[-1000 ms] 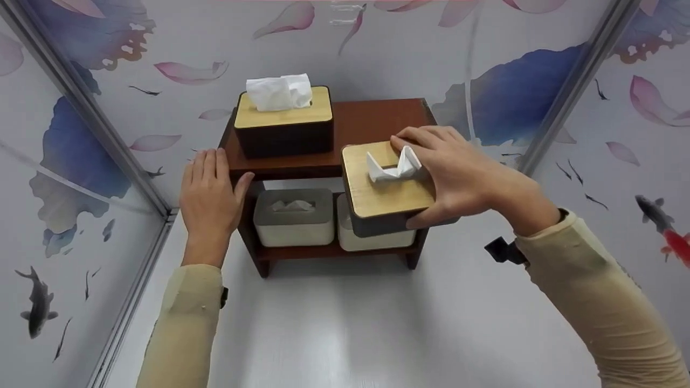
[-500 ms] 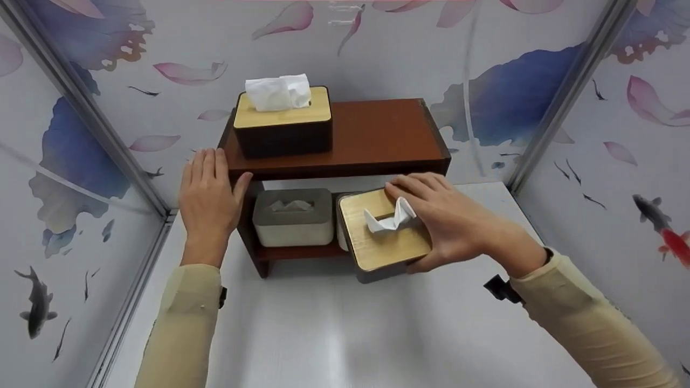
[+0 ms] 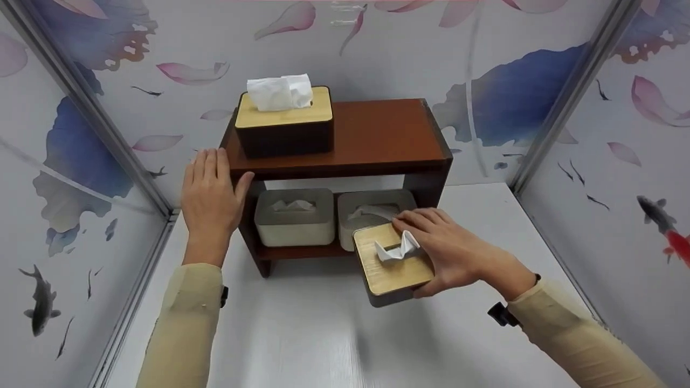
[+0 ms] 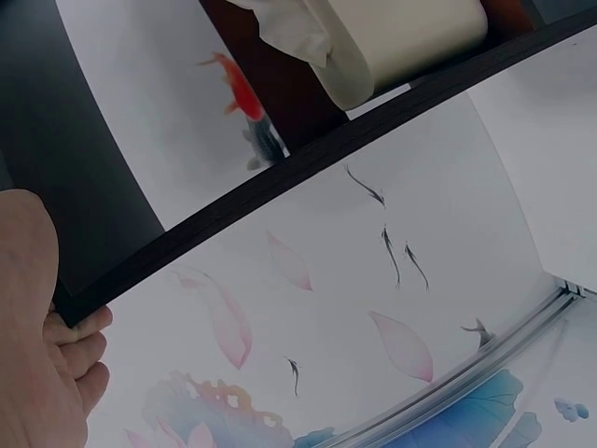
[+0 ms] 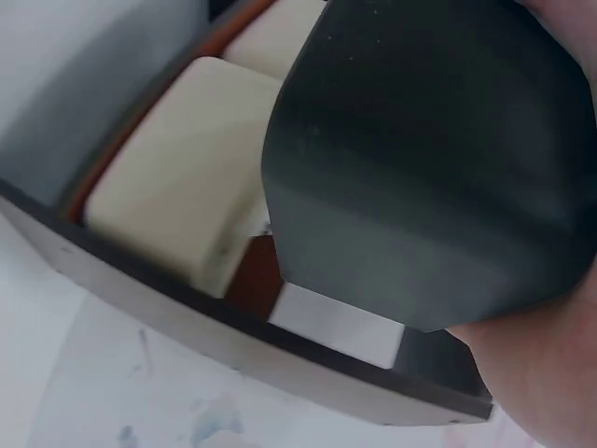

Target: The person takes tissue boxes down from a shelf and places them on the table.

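Before shelf (image 3: 388,134), right fingers (image 3: 413,221) pinch tissue box (image 3: 391,277), part-hiding grey-lidded box (image 3: 372,199); left fingers (image 3: 210,168) together

Pale walls (image 3: 409,59), painted petals (image 3: 288,20) and fish (image 3: 42,302), grey strips (image 3: 567,97), glossy white surface (image 3: 302,334)

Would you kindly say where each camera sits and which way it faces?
Head: on the head, facing forward and down at the shelf; left hand, right hand and sleeves show.
Left wrist: on that wrist, facing the shelf and a pale box; the left hand partly shows.
Right wrist: on that wrist, facing the held tissue box; the right hand partly shows.
Head and right wrist share the held tissue box and shelf.
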### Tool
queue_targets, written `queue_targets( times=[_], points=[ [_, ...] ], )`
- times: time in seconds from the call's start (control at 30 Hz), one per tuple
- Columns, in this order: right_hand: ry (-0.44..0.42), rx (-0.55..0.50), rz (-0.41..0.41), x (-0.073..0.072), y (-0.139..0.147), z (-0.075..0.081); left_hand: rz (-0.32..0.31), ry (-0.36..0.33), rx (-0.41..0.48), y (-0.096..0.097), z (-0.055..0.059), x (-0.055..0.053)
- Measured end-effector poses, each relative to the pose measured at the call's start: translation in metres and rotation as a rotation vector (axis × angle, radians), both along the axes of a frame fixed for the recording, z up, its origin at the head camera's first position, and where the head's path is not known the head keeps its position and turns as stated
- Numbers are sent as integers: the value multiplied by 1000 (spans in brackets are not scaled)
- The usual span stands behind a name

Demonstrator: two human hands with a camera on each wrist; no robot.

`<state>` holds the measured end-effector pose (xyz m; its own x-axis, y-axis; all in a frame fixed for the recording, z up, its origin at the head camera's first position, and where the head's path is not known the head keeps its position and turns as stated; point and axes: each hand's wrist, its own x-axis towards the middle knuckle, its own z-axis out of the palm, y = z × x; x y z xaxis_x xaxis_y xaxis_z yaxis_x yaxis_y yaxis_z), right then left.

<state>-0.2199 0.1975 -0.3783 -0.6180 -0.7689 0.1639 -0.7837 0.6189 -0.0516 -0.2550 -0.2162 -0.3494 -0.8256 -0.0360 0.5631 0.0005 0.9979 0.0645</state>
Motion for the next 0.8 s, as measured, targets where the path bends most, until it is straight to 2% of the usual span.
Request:
queue_targets(
  times=[0.3,0.8],
  points=[
    [-32,-10,-49,-5,20,-34,-6,28,-2,-1,-1,-1],
    [-143,9,-127,8,53,-73,-9,60,1,0,-3,-1]
  ],
)
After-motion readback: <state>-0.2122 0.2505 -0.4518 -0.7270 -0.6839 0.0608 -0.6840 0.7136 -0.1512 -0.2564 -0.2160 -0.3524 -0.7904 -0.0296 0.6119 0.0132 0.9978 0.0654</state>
